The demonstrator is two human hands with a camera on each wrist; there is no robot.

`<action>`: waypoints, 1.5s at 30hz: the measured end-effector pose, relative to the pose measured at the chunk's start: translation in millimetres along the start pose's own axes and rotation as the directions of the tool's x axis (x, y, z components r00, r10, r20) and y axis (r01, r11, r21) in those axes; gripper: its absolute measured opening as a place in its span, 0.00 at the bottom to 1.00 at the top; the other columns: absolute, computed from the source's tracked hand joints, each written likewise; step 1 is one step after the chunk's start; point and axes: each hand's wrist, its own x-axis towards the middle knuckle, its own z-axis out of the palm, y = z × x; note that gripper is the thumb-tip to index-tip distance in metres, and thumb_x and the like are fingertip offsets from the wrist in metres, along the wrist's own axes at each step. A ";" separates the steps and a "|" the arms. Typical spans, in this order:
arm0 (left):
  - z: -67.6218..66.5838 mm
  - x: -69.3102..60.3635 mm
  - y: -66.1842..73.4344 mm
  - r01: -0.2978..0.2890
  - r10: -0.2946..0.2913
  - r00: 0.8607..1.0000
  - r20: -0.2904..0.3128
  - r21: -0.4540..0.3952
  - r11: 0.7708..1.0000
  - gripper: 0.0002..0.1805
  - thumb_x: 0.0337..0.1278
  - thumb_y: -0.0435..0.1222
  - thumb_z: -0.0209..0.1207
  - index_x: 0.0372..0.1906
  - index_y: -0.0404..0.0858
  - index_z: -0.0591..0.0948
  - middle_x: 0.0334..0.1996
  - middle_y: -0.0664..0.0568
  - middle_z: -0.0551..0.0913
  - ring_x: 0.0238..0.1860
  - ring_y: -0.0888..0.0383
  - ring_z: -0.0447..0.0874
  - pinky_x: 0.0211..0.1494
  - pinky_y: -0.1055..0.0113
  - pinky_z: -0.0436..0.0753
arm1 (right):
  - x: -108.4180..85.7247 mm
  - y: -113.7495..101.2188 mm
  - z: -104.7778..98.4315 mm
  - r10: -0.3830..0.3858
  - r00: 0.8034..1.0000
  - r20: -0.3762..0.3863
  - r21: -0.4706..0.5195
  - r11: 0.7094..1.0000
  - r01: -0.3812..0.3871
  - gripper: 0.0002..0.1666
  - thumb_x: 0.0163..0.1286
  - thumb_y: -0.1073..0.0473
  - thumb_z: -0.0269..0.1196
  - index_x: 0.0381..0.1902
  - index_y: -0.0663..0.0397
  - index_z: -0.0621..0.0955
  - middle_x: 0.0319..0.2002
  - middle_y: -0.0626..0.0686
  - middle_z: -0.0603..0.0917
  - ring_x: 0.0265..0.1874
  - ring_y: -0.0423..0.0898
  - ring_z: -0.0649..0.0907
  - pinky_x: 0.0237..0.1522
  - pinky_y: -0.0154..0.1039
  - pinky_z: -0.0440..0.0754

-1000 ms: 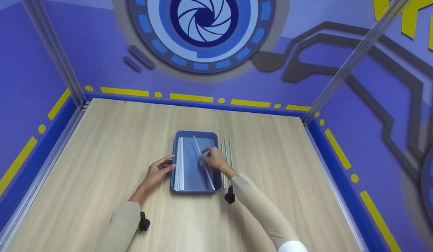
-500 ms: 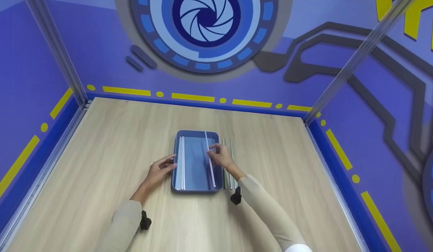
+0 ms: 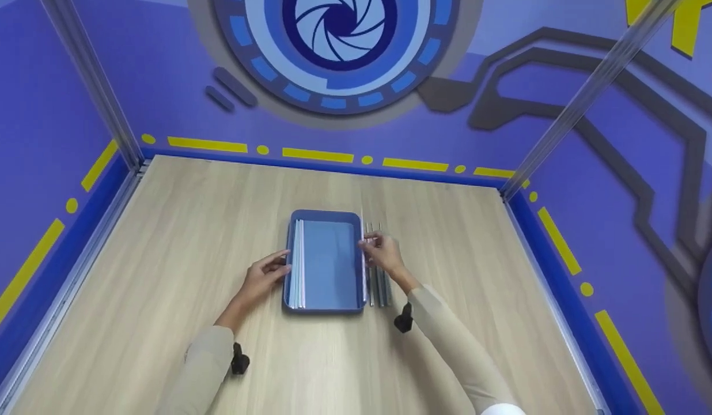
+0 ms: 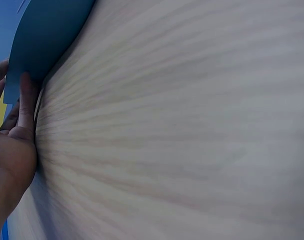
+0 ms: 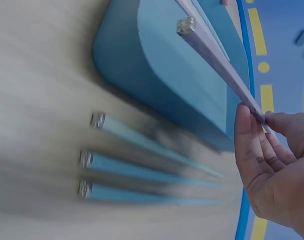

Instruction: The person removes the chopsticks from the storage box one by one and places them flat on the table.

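As I watched through the feed, the right hand [image 3: 385,252] pinched a pale stick [image 5: 223,70], raised by the right rim of the tray [image 3: 332,265], near three table-top sticks [image 5: 142,170]. The left hand [image 3: 261,278], fingers loosely extended, touched the tray's left wall.

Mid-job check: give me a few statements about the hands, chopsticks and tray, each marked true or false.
1. The left hand touches the left side of the blue tray. True.
2. The blue tray has nothing in it. False: several chopsticks lie along its left side.
3. The right hand pinches a lilac chopstick. True.
4. Six chopsticks lie beside the tray. False: three chopsticks lie on the wood-grain table to its right.
5. Each of those three has a silver-coloured end. True.
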 end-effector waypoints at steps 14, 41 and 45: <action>-0.7 -0.1 1.8 0.010 -0.010 1.000 0.004 0.007 1.000 0.26 0.69 0.36 0.63 0.70 0.38 0.76 0.58 0.36 0.78 0.49 0.61 0.79 0.51 0.78 0.81 | -1.4 16.5 -37.0 0.021 0.997 -0.070 -0.060 0.998 -0.025 0.16 0.69 0.67 0.66 0.52 0.72 0.82 0.24 0.54 0.84 0.19 0.40 0.82 0.25 0.43 0.89; 2.3 1.2 0.8 -0.004 0.004 1.000 -0.026 -0.006 1.000 0.25 0.67 0.34 0.65 0.68 0.36 0.78 0.56 0.34 0.80 0.48 0.60 0.81 0.49 0.78 0.82 | 0.6 66.2 -47.4 -0.018 0.987 -0.162 -0.286 0.958 -0.030 0.13 0.68 0.66 0.66 0.48 0.69 0.85 0.30 0.59 0.87 0.23 0.40 0.79 0.23 0.27 0.74; 2.5 0.1 1.0 -0.012 0.012 1.000 -0.027 -0.006 1.000 0.25 0.67 0.34 0.65 0.67 0.36 0.78 0.56 0.35 0.81 0.47 0.63 0.81 0.49 0.78 0.82 | -1.0 75.6 -45.8 -0.013 0.983 -0.184 -0.306 0.951 -0.044 0.13 0.70 0.64 0.66 0.49 0.67 0.85 0.31 0.57 0.87 0.23 0.41 0.79 0.23 0.28 0.74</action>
